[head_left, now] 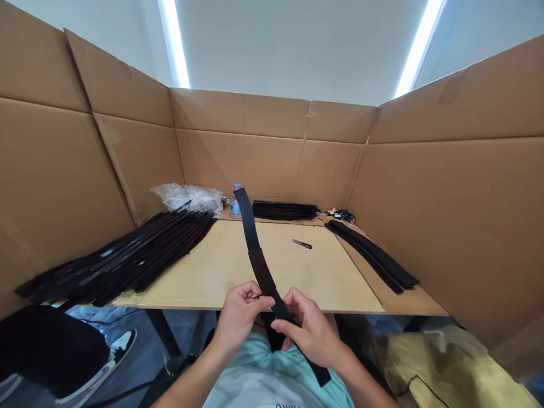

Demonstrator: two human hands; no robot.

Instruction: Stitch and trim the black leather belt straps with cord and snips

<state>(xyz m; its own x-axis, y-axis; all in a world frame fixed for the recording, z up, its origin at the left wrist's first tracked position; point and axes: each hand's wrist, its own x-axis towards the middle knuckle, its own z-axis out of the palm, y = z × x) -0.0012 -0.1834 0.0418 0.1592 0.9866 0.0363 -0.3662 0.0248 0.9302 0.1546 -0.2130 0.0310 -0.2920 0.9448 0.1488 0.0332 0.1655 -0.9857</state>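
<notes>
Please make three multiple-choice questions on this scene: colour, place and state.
1. What colour is the long flat leather strap held by the left hand and right hand?
A) Bright red B) Black C) White
2. Where does the small black-and-silver utility knife lie?
A) On the floor B) In the right hand C) On the pale tan cardboard sheet
3. How does the clear plastic water bottle with a blue cap stand?
A) Upright B) Lying on its side C) Crushed flat

1 B, dark along its length. 2 C, it rests on the sheet. 3 A, cap on top.

The hands (pixel 240 323) (pixel 310 334) hide part of the black strap (pixel 257 263).
</notes>
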